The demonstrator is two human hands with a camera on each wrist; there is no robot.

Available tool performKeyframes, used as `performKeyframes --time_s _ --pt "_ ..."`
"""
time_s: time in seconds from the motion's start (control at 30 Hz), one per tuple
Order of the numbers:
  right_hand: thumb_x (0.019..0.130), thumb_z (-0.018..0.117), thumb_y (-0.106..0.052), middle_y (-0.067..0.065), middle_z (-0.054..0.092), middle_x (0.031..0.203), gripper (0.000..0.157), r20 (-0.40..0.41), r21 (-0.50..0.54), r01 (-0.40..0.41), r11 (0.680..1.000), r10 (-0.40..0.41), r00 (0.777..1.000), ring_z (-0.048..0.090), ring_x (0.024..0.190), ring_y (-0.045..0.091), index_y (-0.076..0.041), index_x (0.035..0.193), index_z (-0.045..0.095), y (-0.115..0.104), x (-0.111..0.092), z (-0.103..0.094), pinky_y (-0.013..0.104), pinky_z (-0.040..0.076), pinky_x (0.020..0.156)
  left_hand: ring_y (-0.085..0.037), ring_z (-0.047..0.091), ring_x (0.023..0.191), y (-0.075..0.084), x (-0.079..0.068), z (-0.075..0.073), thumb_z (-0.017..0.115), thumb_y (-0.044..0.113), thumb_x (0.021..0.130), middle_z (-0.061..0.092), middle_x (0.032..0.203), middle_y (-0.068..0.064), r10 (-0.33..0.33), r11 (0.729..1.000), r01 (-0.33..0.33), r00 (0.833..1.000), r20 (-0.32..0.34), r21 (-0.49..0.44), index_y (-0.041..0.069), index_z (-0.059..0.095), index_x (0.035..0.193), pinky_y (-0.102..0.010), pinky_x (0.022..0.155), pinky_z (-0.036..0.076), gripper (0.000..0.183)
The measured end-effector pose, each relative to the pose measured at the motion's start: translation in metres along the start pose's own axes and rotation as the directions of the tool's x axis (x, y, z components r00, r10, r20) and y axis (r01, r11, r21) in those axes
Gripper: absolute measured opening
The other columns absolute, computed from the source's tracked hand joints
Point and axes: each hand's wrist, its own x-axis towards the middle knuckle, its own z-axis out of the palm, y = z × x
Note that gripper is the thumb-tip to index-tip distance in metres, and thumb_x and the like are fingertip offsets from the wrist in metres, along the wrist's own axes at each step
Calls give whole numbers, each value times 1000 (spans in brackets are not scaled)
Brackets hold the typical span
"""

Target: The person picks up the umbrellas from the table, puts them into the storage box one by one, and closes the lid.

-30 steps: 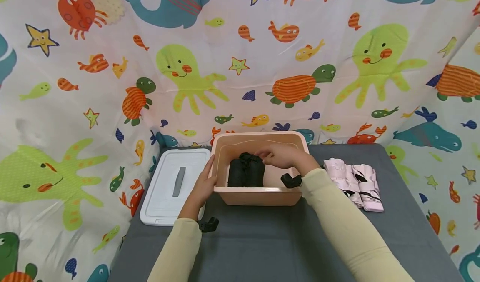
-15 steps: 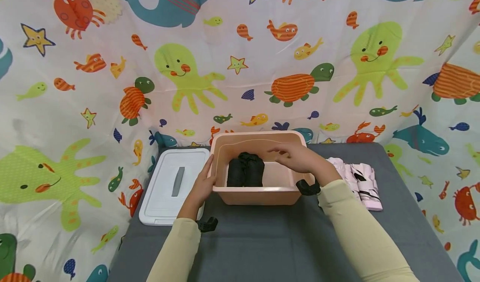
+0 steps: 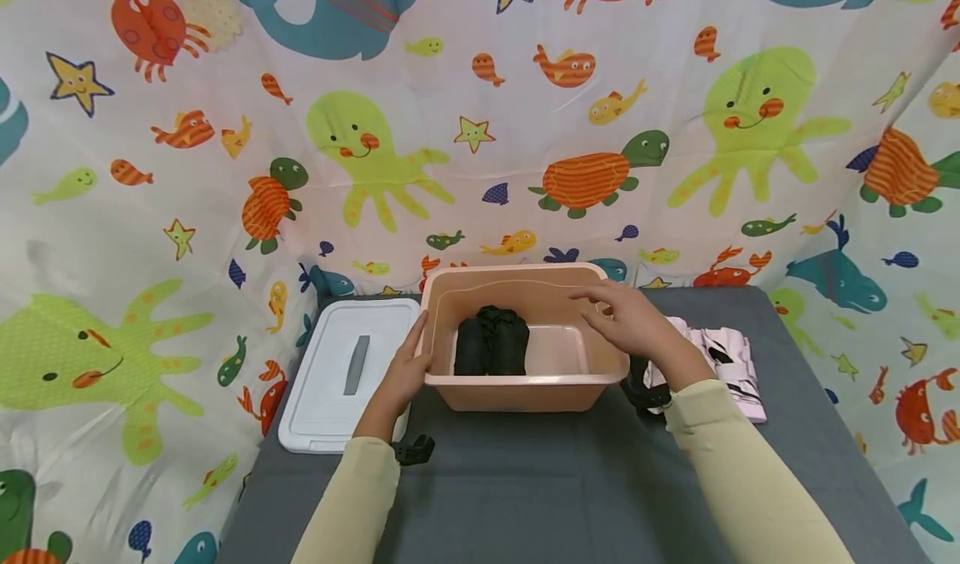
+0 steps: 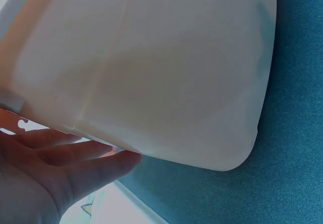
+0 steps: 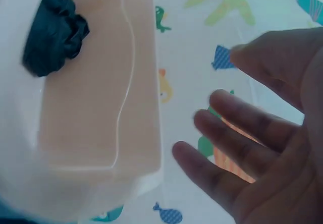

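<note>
Touches the left side of a peach plastic tub (image 3: 517, 397) with the left hand (image 3: 403, 372), with nearly straight fingers laid side by side against the wall. Holds the right hand (image 3: 630, 318) above the tub's right end, with fingers spread and loosely bent, apart from the contents below. Shown in the right wrist view with visible gaps between those fingers, against the printed backdrop.

Inside the tub, on its floor and toward its left half: a black bundle (image 3: 491, 347) of soft cloth, in two plump rolls lying side by side under a gathered top. Around the tub, a grey worktop (image 3: 517, 489), with the tub near its back edge. To the left, flat on the worktop: a white lid (image 3: 326, 381) with a grey handle (image 3: 357, 365), partly hidden by the left hand. To the right, just beside the tub: pink folded bundles (image 3: 735, 364) with black markings, partly covered by the right wrist. On both arms, cream sleeves (image 3: 757, 472) pulled down near the wrists, with black straps (image 3: 415, 450) below. Behind it all, a white curtain (image 3: 480, 39) printed with octopuses, turtles, crabs, whales, fish and stars.
</note>
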Motion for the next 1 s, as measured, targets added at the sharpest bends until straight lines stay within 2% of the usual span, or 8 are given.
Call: performKeyframes --time_s 0.3,0.53,0.77,0.87,0.93,1.0 --pt "97 54 -33 14 58 130 36 -110 -26 -95 995 91 990 60 109 34 -15 127 63 24 -13 0 53 53 88 -35 30 143 -5 4 0 45 6 84 16 163 3 -9 1000 9 1000 -11 8 58 19 145 -58 102 43 84" --pt "96 53 -21 19 53 134 36 -131 -35 -167 985 161 978 58 108 39 -10 129 60 42 -25 3 57 51 87 -36 30 143 -5 4 1 45 5 85 16 163 3 -9 1000 9 1000 -20 0 58 19 146 -58 101 43 84" --pt "95 52 -22 24 52 134 37 -156 -39 -246 968 238 959 51 118 44 -8 128 61 61 -36 8 64 45 93 -37 28 144 -5 3 1 45 5 87 14 163 2 -1 1000 1 1000 -10 -4 55 18 148 -58 102 42 83" --pt "95 51 -22 25 50 135 38 -146 -46 -291 956 282 948 47 123 46 -8 128 60 68 -40 11 66 41 97 -37 27 144 -3 3 0 44 4 87 12 164 1 -12 1000 12 1000 4 -6 50 16 150 -57 102 43 83" --pt "95 50 -23 26 49 135 38 -143 -58 -314 948 303 942 47 123 47 -8 128 60 73 -43 13 66 40 98 -39 27 145 3 -1 0 43 2 87 11 164 -1 -17 1000 17 1000 14 0 45 15 153 -57 102 43 84" --pt "95 50 -23 28 49 134 38 -137 -69 -328 942 317 938 46 123 48 -7 127 60 79 -45 15 67 38 99 -38 27 145 4 -2 0 43 2 87 12 164 -1 -16 1000 16 1000 10 2 47 15 152 -57 102 43 84"
